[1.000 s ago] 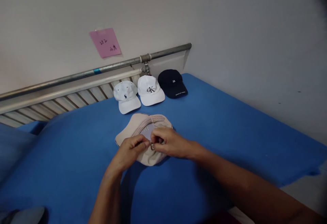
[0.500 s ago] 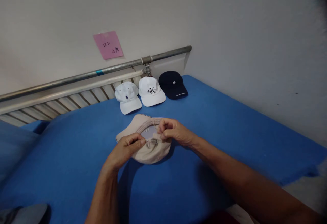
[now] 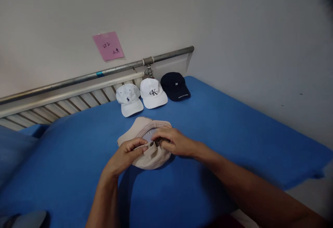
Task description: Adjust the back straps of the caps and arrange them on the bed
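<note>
A beige baseball cap (image 3: 152,160) lies upside down on the blue sheet, its brim pointing to the far left and its inside facing up. My left hand (image 3: 127,154) pinches the rear edge beside the strap opening. Closed on that same edge from the right, my right hand (image 3: 173,142) has its fingertips at the strap and buckle, which they partly cover. Behind it stand three caps in a row: a white cap with a small dark figure (image 3: 131,108), a white cap with black letters (image 3: 155,100) and a black cap (image 3: 179,92).
Blue sheeting (image 3: 229,127) covers the surface up to the wall. A radiator (image 3: 65,106) and a metal pipe (image 3: 122,67) run along the back left. A pink note (image 3: 109,47) hangs on the wall. Part of another cap (image 3: 28,220) shows at the lower left.
My right hand has moved left and slightly down, onto the strap and buckle. The rear strap is folded differently between my hands. The three caps behind have stayed put.
</note>
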Demonstrator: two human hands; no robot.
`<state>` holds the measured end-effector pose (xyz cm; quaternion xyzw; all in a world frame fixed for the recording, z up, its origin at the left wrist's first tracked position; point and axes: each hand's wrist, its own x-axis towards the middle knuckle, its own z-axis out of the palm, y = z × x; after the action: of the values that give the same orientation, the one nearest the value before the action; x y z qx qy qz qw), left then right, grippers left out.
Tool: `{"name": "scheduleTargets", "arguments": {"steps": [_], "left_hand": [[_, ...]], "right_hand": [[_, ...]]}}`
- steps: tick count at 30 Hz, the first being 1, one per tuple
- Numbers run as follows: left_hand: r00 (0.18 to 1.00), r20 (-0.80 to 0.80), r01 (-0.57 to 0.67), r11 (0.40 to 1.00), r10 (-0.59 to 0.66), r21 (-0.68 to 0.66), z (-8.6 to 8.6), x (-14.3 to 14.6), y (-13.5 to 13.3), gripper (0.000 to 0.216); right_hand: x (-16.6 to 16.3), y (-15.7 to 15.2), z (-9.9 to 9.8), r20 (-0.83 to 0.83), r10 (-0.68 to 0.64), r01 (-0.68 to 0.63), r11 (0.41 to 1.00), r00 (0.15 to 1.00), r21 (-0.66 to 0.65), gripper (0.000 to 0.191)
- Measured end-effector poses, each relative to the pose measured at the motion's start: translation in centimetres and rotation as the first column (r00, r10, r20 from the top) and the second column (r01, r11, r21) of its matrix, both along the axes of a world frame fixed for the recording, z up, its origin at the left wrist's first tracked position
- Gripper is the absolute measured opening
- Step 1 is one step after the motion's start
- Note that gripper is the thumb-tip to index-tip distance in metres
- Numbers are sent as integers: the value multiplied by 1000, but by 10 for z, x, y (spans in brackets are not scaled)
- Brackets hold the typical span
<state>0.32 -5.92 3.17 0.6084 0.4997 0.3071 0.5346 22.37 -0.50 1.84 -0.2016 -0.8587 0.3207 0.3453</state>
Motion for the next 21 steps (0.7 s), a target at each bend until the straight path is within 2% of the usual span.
{"name": "scheduleTargets", "arguments": {"steps": [5,11,16,21], "left_hand": [[999,-20,30,998,-29,52,1,-2,-1,27],[999,14,38,998,-39,41,1,-7,-1,22],[1000,-24,-2,999,3,54,-1,-10,-2,25],[1000,2,-11,999,11,42,-2,-11,-2,25]], "right_hand": [[0,3,-1,67,-18,13,997,998,72,22],[-5,3,-1,89,-189,190,982,978,-1,17],[-9,8,-7,52,-281,286,950,958,-126,18],[-10,18,-15,100,-410,418,905,907,-77,17]]}}
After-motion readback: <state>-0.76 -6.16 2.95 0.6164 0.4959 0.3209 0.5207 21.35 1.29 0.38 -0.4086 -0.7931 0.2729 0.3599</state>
